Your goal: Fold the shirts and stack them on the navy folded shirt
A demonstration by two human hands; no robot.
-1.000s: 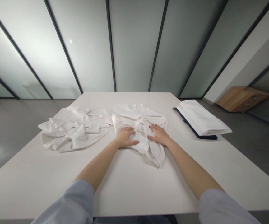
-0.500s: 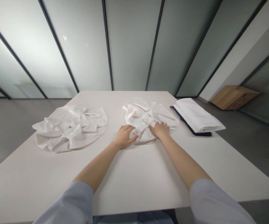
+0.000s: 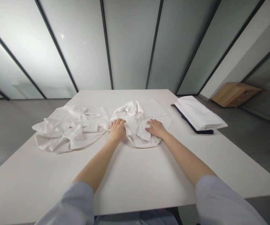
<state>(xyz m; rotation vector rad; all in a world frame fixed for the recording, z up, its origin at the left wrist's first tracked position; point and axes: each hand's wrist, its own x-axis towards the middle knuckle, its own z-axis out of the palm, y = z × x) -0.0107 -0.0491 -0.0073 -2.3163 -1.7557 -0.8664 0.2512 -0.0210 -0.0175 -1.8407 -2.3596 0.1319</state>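
Observation:
A crumpled white garment (image 3: 135, 122) lies on the table in front of me, its right part spread flatter than the bunched left. My left hand (image 3: 118, 129) is at its left edge, fingers curled over the fabric and closed on it. My right hand (image 3: 157, 128) rests palm down on the garment's right side, with fingers stretched out and apart. To the left lies another rumpled white garment (image 3: 71, 129), whose right edge meets the middle one near my left hand.
The white table (image 3: 144, 184) reaches from my body toward a frosted glass partition (image 3: 130, 47). At its right side lies folded white cloth (image 3: 199, 112) on top of a dark folded piece (image 3: 203, 132). A wooden cabinet (image 3: 235, 93) stands on the floor beyond.
My left hand has moved left and drawn the fabric with it. The garment's right part has turned flatter, and its left part is bunched. My right hand has shifted slightly, fingers spreading.

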